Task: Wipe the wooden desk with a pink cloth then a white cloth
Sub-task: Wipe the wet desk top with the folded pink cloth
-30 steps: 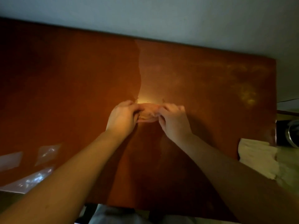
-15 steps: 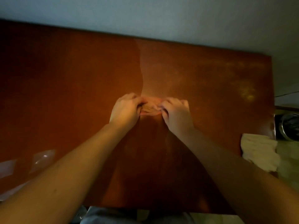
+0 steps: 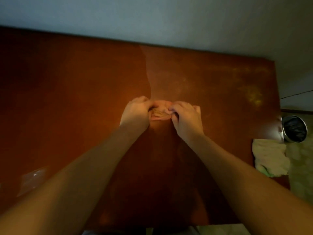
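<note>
A small bunched pink cloth (image 3: 160,111) lies on the reddish-brown wooden desk (image 3: 67,99) near its middle. My left hand (image 3: 136,112) grips the cloth's left side with curled fingers. My right hand (image 3: 186,117) pinches its right side. Most of the cloth is hidden between the two hands. A crumpled white cloth (image 3: 269,156) lies at the desk's right edge, partly hanging over it. The desk's left half looks darker than its right half, which shows pale dusty marks.
A round metal bin with a dark liner (image 3: 294,128) stands on the floor just right of the desk. A pale wall (image 3: 152,19) runs behind the desk's far edge. Shiny transparent patches (image 3: 32,178) sit on the desk's near left.
Both hands have stayed together on the pink cloth, bunching it smaller. The view has shifted slightly, so the white cloth and bin appear lower right.
</note>
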Action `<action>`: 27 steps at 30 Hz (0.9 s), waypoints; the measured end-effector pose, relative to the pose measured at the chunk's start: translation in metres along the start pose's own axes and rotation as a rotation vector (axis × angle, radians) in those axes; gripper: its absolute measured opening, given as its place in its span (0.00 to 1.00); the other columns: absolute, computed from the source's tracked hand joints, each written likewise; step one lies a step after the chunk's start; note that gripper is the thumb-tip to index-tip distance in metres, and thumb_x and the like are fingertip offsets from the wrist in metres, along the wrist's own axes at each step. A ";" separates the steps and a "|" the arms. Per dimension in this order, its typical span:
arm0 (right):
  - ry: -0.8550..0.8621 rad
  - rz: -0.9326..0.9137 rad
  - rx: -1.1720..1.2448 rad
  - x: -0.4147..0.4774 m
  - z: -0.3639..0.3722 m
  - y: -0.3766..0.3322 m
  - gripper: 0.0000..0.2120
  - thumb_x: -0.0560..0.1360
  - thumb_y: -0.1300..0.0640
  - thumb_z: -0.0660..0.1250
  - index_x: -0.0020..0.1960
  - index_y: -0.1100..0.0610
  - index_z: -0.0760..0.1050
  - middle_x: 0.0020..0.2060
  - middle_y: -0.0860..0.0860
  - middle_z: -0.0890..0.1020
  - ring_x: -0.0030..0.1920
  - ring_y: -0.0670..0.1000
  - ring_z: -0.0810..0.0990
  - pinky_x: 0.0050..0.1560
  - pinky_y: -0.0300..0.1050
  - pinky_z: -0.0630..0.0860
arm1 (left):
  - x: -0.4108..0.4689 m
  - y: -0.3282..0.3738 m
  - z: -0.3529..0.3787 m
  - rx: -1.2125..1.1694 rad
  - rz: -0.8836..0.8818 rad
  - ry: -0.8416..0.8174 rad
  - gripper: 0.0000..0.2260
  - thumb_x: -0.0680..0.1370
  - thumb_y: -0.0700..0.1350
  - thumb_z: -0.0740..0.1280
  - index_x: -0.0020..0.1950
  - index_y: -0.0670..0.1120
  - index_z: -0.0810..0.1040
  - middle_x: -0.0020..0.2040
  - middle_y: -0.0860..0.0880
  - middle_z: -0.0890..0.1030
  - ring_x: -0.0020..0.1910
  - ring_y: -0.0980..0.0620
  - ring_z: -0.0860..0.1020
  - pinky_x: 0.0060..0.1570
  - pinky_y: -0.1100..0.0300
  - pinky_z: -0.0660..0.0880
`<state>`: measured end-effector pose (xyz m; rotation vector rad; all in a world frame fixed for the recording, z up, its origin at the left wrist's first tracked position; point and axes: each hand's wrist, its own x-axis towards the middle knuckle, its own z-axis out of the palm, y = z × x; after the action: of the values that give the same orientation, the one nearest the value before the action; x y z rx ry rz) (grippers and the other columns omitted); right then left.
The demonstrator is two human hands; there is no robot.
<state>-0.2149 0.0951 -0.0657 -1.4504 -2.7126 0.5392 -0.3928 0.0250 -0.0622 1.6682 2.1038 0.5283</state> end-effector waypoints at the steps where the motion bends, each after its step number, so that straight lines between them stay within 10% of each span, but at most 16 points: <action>1: -0.004 0.015 -0.014 0.009 -0.002 0.000 0.10 0.80 0.55 0.64 0.59 0.48 0.78 0.61 0.46 0.79 0.64 0.48 0.73 0.65 0.49 0.62 | 0.010 0.000 -0.001 0.002 -0.016 -0.005 0.11 0.74 0.41 0.68 0.55 0.47 0.84 0.50 0.44 0.81 0.50 0.41 0.78 0.49 0.50 0.75; 27: 0.058 -0.093 0.060 -0.020 0.012 0.010 0.09 0.76 0.57 0.69 0.56 0.50 0.79 0.57 0.48 0.80 0.59 0.50 0.76 0.60 0.47 0.63 | -0.026 0.005 0.010 0.114 0.038 0.105 0.14 0.78 0.44 0.65 0.62 0.52 0.81 0.53 0.48 0.81 0.51 0.46 0.79 0.52 0.50 0.74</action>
<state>-0.1980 0.0806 -0.0772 -1.2985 -2.6786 0.5588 -0.3778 0.0015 -0.0661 1.7817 2.2188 0.5272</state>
